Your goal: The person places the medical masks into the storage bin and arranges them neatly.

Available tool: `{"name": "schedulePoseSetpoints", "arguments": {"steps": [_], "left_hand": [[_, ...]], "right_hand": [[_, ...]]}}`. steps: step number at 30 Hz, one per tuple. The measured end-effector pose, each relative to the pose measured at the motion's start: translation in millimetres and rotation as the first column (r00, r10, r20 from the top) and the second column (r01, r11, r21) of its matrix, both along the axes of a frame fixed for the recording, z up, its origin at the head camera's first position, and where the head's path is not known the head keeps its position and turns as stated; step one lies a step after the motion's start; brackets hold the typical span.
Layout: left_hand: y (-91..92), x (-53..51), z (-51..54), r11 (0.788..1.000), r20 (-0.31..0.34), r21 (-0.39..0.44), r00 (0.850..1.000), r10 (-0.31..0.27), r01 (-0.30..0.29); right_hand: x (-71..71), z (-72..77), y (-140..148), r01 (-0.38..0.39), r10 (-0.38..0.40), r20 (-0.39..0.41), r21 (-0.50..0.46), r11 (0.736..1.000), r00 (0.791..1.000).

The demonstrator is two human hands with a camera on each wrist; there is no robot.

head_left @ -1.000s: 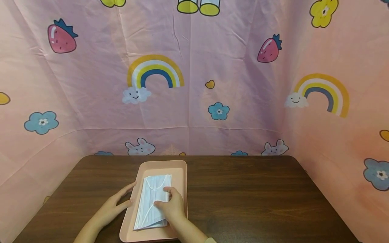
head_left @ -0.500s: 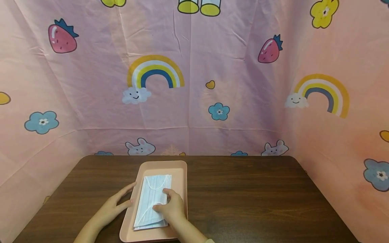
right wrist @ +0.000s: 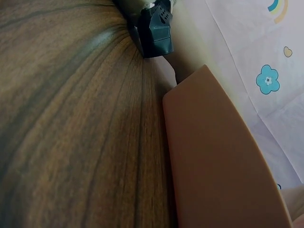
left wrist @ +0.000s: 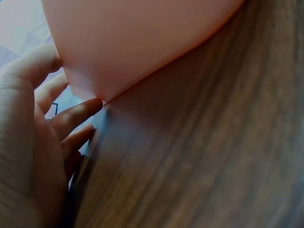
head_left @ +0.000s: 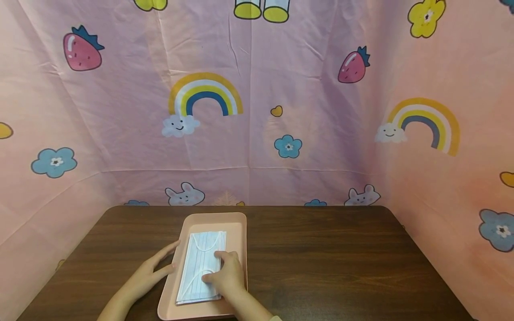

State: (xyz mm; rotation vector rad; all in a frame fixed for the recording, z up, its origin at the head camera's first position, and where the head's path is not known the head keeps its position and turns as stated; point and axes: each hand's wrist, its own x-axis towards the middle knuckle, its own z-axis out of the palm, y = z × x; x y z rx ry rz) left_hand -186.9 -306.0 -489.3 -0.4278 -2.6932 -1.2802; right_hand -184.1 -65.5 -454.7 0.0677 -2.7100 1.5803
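Note:
A stack of light blue pleated face masks [head_left: 196,267] with white ear loops lies in a shallow pink tray [head_left: 237,223]. My right hand [head_left: 230,276] holds the stack's right edge, its thumb over the masks and its index finger curved beside the edge. Its other fingers are hidden. With fingers spread and relaxed, my left hand [head_left: 146,272] touches the tray's left rim. In the left wrist view, the fingertips of the left hand [left wrist: 47,128] meet the pink tray wall [left wrist: 128,42]. The right wrist view shows the tray's outer side [right wrist: 213,156], but hardly any of the right hand.
The tray stands on a dark wood table [head_left: 321,258], left of its middle. Pink and lilac cloth [head_left: 313,102] printed with rainbows, strawberries and flowers hangs behind and beside the table. A black device [right wrist: 156,31] appears at the top of the right wrist view.
The top mask's raised lower end has come down, and the masks lie flatter and better lined up. My right hand has shifted slightly toward me. The left hand stays still.

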Motion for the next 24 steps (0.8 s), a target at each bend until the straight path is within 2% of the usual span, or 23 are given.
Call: {"name": "schedulePoseSetpoints", "arguments": {"steps": [4, 10, 15, 18, 24], "left_hand": [[0.0, 0.0, 0.2, 1.0, 0.008, 0.007, 1.0, 0.0, 0.0], [-0.1, -1.1, -0.4, 1.0, 0.013, -0.004, 1.0, 0.0, 0.0], [-0.5, -1.2, -0.5, 1.0, 0.007, -0.001, 1.0, -0.002, 0.002], [-1.5, -1.1, -0.4, 1.0, -0.003, -0.005, 1.0, -0.001, 0.001], [0.0, -0.8, -0.6, 1.0, 0.011, -0.026, 1.0, 0.012, -0.011]], "right_hand": [[0.4, -0.3, -0.5, 0.009, -0.009, 0.005, 0.024, 1.0, 1.0], [1.5, 1.0, 1.8, -0.001, 0.001, 0.026, -0.002, 1.0, 1.0], [4.0, 4.5, 7.2, -0.049, 0.053, 0.034, -0.119, 0.992, 0.998], [6.4, 7.0, 10.3, -0.086, 0.09, 0.009, -0.214, 0.973, 0.996], [13.1, 17.5, 22.4, -0.18, 0.18, -0.03, -0.31, 0.934, 0.983]]}}
